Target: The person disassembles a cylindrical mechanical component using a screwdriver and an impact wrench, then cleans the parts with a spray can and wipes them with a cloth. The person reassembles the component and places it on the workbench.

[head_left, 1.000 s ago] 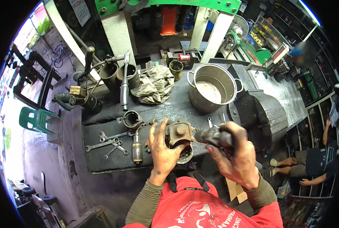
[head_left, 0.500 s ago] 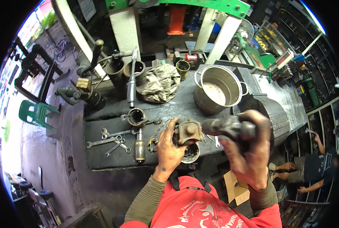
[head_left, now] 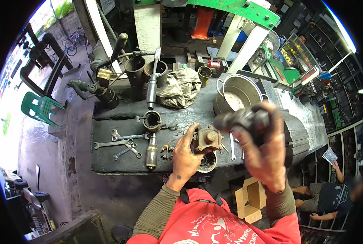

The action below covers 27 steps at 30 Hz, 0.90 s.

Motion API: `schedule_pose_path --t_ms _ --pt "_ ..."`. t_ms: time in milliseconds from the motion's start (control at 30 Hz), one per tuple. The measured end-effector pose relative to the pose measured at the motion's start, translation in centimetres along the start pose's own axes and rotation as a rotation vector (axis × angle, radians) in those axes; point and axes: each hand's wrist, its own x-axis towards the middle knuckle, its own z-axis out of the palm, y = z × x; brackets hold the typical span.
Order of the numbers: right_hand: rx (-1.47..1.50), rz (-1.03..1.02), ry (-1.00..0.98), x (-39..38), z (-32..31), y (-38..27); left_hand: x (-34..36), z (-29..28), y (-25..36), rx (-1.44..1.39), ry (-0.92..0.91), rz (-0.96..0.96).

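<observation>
My left hand (head_left: 187, 156) is closed around a worn metal housing (head_left: 209, 138) with a squarish face and a round boss in its middle. To its right, my right hand (head_left: 267, 156) grips a dark, stubby cylindrical part (head_left: 242, 121), too blurred to name; it points toward the housing without touching it. Below the held housing lies a round metal ring-shaped part (head_left: 208, 163), partly hidden by the left hand. A motor armature (head_left: 152, 151) stands on end left of that hand, with a cylindrical casing (head_left: 152, 119) behind it.
Several wrenches (head_left: 120, 144) lie at the bench's left. Farther back are a crumpled cloth (head_left: 180, 87), a long ratchet tool (head_left: 152, 87) and a large metal pot (head_left: 240, 93). A cardboard box (head_left: 248, 199) sits below the bench. Another person (head_left: 332, 197) is at the right, holding a printed sheet.
The view has shifted, so the bench things sit farther right. The dark part in my right hand has tilted and risen slightly from the housing. The other person's sheet shows more fully.
</observation>
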Motion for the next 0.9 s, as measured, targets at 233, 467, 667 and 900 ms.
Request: schedule_pose_path --t_ms 233,467,667,900 --pt "-0.237 -0.144 -0.021 3.2 1.7 2.8 -0.1 0.1 -0.3 0.062 0.045 0.110" --pt "-0.161 0.032 0.063 1.3 0.9 7.9 0.1 -0.1 -0.2 0.051 0.013 0.064" --pt "0.074 0.298 0.257 -5.6 -3.9 13.3 -2.7 -1.5 3.5 0.348 0.179 0.386" --pt "0.192 0.725 0.393 -19.0 -6.5 21.0 -4.4 9.4 5.3 0.115 -0.499 0.458"
